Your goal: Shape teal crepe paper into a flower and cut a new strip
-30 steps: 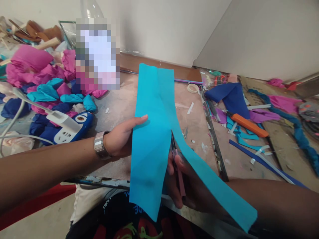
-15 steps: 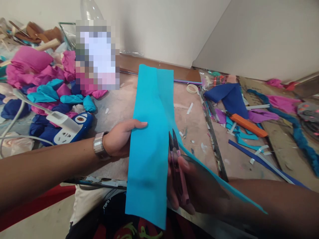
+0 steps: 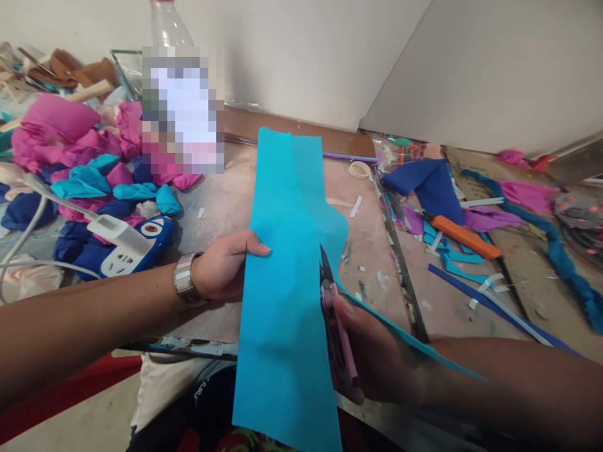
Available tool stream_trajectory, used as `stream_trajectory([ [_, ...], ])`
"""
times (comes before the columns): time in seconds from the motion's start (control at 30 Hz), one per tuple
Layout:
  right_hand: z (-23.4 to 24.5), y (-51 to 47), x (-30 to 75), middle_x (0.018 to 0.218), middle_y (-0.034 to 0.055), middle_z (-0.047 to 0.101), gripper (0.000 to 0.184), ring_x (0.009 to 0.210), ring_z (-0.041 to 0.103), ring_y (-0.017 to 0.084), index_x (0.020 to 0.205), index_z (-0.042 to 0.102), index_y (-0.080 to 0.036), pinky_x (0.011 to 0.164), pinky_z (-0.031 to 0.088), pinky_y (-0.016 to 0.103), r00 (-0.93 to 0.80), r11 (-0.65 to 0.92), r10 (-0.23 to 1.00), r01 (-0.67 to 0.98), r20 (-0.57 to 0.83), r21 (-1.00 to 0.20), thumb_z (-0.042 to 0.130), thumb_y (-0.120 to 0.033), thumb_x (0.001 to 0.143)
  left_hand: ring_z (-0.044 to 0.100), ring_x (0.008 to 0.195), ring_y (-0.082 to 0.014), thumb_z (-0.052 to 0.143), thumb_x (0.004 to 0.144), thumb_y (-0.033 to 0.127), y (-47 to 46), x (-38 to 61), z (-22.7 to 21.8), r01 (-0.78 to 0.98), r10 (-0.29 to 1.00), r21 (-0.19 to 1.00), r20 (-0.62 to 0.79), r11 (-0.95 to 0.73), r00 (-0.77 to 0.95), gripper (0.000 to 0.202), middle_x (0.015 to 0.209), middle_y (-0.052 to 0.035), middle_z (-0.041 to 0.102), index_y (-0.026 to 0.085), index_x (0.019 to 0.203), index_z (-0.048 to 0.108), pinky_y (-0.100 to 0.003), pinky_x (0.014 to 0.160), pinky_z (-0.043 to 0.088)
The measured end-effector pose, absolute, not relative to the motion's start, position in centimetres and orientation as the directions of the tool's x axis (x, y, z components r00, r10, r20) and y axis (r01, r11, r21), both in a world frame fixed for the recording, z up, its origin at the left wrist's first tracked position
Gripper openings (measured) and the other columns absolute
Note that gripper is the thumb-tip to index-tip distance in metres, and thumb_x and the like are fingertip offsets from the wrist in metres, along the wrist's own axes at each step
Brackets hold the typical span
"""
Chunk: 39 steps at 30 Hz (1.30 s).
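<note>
A long sheet of turquoise crepe paper or cloth (image 3: pixel 282 282) stands nearly upright in front of me. My left hand (image 3: pixel 226 263) grips its left edge, thumb on the front and the fingers hidden behind. In my right hand (image 3: pixel 372 345) is a pair of pink-handled thread snips (image 3: pixel 342 351), gripped with the thumb along one handle. Their dark blades (image 3: pixel 325 263) point up and lie at the sheet's right side, close together. A partly cut strip (image 3: pixel 405 329) of the same material curls away over my right hand and forearm.
To the left lie crumpled pink, blue and turquoise bundles (image 3: pixel 61 125) and a power strip (image 3: pixel 136 245) with a white plug. A tape roll (image 3: pixel 360 170), an orange cutter (image 3: pixel 464 235) and scraps lie to the right. A bottle (image 3: pixel 169 25) stands behind a blurred patch.
The snips have moved slightly along the sheet, and their blades have come closer together. The sheet's upper right part now bulges outward, and its lower end has swung right.
</note>
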State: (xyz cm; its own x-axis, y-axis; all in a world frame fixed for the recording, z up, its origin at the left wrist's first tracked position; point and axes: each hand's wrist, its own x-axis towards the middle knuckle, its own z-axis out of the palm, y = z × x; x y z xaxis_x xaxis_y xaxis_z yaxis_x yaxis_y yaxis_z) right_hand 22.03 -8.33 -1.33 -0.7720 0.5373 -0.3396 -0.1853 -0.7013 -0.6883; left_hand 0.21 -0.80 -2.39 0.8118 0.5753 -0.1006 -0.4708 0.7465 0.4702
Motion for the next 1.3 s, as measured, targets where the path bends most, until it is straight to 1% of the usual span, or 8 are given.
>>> stream_trajectory([
  [0.1,-0.66,-8.19,21.82,0.046,-0.0064,0.051,0.053,0.033,0.038,0.006,0.076,0.059,-0.018,0.041,0.032,0.019,-0.742,-0.709,0.596,-0.306,-0.308,-0.635,0.055,-0.067,0.095,0.074,0.108,-0.032,0.053,0.086,0.021,-0.85,0.26,-2.51,-0.471,0.568,0.478,-0.074,0.742,0.82,0.046,0.12,-0.0184,0.077,0.004,0.125,0.07,-0.045,0.099,0.055],
  [0.27,-0.26,-8.09,21.56,0.052,-0.004,0.057,0.048,0.032,0.039,0.006,0.078,0.061,-0.016,0.035,0.03,0.017,-0.748,-0.711,0.604,-0.349,-0.275,-0.611,0.052,-0.058,0.101,0.072,0.116,-0.0316,0.052,0.086,0.019,-0.97,0.34,-2.5,-0.461,0.534,0.456,-0.036,0.761,0.845,0.048,0.127,-0.0187,0.074,0.003,0.128,0.069,-0.045,0.104,0.054],
  [0.4,-0.32,-8.14,21.5,0.056,-0.0042,0.057,0.052,0.032,0.038,0.005,0.07,0.055,-0.017,0.033,0.029,0.016,-0.739,-0.716,0.614,-0.374,-0.277,-0.59,0.054,-0.059,0.1,0.071,0.119,-0.0295,0.052,0.088,0.018,-1.0,0.42,-2.37,-0.458,0.519,0.447,-0.015,0.768,0.855,0.047,0.13,-0.0167,0.073,0.004,0.13,0.069,-0.042,0.107,0.053],
  [0.57,-0.17,-8.12,21.65,0.053,-0.0052,0.053,0.053,0.033,0.037,0.005,0.069,0.051,-0.018,0.033,0.03,0.016,-0.739,-0.728,0.596,-0.333,-0.313,-0.6,0.055,-0.062,0.098,0.072,0.118,-0.0295,0.053,0.087,0.016,-1.08,0.41,-2.31,-0.457,0.522,0.454,-0.021,0.765,0.852,0.046,0.128,-0.0157,0.074,0.005,0.128,0.071,-0.041,0.106,0.054],
  [0.73,-0.25,-8.13,21.67,0.055,-0.0054,0.055,0.047,0.032,0.037,0.005,0.076,0.056,-0.018,0.032,0.029,0.016,-0.738,-0.722,0.612,-0.373,-0.286,-0.583,0.056,-0.058,0.1,0.072,0.117,-0.0304,0.052,0.086,0.017,-1.14,0.38,-2.34,-0.444,0.541,0.498,-0.062,0.745,0.839,0.046,0.125,-0.017,0.075,0.004,0.127,0.071,-0.042,0.104,0.055],
  [0.87,-0.38,-8.16,21.57,0.055,-0.0058,0.055,0.042,0.032,0.037,0.005,0.082,0.06,-0.018,0.032,0.03,0.015,-0.738,-0.721,0.621,-0.403,-0.266,-0.564,0.056,-0.056,0.1,0.072,0.115,-0.0294,0.053,0.086,0.018,-1.17,0.46,-2.34,-0.449,0.546,0.502,-0.056,0.739,0.836,0.046,0.124,-0.0165,0.076,0.004,0.126,0.072,-0.042,0.103,0.055],
  [1.17,-0.46,-8.07,21.42,0.055,-0.0039,0.058,0.046,0.032,0.04,0.005,0.074,0.055,-0.017,0.031,0.03,0.014,-0.719,-0.726,0.625,-0.395,-0.303,-0.563,0.059,-0.056,0.098,0.073,0.112,-0.032,0.052,0.086,0.016,-1.19,0.31,-2.26,-0.453,0.561,0.504,-0.077,0.735,0.824,0.045,0.123,-0.0168,0.076,0.005,0.125,0.071,-0.045,0.1,0.055],
  [1.3,-0.76,-8.07,21.44,0.055,-0.0041,0.059,0.045,0.032,0.041,0.006,0.076,0.053,-0.018,0.03,0.029,0.014,-0.713,-0.721,0.628,-0.382,-0.311,-0.579,0.059,-0.058,0.097,0.073,0.113,-0.0329,0.055,0.088,0.022,-1.18,0.26,-2.24,-0.457,0.576,0.511,-0.095,0.728,0.812,0.046,0.12,-0.0183,0.077,0.005,0.129,0.068,-0.047,0.1,0.055],
])
